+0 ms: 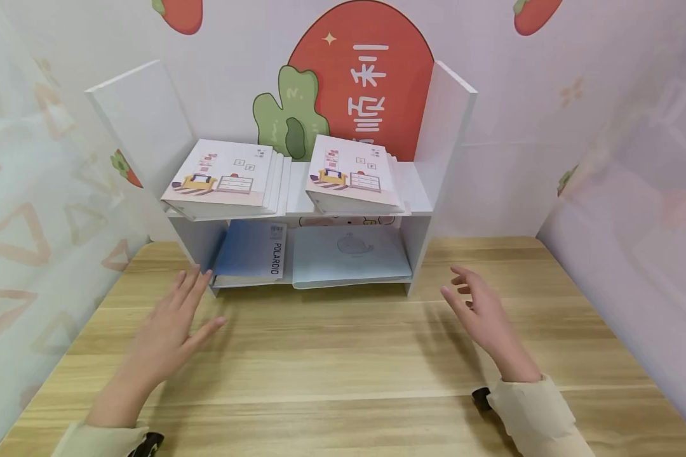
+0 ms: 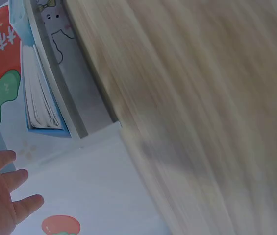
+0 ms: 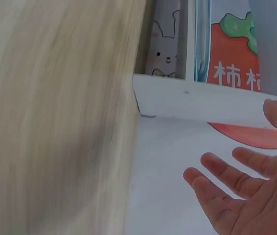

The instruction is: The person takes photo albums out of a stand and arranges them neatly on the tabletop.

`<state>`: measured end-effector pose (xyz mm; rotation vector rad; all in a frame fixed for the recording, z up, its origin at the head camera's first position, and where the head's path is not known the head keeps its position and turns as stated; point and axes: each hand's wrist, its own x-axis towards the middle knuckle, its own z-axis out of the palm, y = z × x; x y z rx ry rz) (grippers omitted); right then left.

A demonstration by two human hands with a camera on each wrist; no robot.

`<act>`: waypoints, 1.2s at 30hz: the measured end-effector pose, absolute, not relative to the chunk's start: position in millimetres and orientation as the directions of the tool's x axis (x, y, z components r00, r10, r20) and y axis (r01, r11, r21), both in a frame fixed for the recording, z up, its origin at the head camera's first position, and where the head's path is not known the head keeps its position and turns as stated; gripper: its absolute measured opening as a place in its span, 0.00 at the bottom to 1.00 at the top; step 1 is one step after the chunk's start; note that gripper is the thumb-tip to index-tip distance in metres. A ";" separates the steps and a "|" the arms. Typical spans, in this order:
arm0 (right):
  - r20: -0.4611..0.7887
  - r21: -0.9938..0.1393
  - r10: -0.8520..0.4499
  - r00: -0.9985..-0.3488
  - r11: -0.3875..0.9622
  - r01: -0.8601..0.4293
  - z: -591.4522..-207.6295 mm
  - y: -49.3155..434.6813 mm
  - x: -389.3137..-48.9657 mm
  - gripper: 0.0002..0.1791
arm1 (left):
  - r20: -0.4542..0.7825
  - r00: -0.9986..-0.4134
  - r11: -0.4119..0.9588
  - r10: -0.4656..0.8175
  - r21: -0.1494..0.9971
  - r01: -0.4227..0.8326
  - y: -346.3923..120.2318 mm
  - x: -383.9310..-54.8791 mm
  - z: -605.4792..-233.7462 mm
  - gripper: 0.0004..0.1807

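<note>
A white two-tier desktop shelf stands at the back of the wooden table. On its upper tier sit two groups of white albums, a left one and a right one, their covers printed with furniture. A blue album marked POLAROID lies on the lower tier beside a pale blue album with a whale. My left hand holds nothing, fingers spread, close to the shelf's lower left corner. To the right of the shelf, my right hand hovers over the table with fingers loosely bent and nothing in it.
The wooden table stretches in front of the shelf. Pale printed walls enclose the back and both sides, with a large red persimmon picture behind the shelf. Dark straps show at the cuffs.
</note>
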<state>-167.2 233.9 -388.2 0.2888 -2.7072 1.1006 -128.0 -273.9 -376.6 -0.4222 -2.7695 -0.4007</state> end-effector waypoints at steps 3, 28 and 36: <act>0.234 -0.719 -0.056 -0.971 0.662 -0.212 -387.1 226.0 -170.0 0.30 | 0.359 -0.898 0.901 0.255 0.249 0.355 -268.7 -130.7 -375.9 0.45; 0.242 -0.780 -0.119 -0.963 0.567 -0.266 -403.9 185.2 -187.4 0.24 | 0.236 -0.928 0.802 0.289 0.470 0.370 -218.7 -162.3 -366.9 0.41; 0.218 -0.753 -0.192 -0.957 0.590 -0.290 -404.7 180.6 -197.8 0.27 | 0.220 -0.933 0.776 0.286 0.518 0.360 -197.9 -172.4 -369.1 0.38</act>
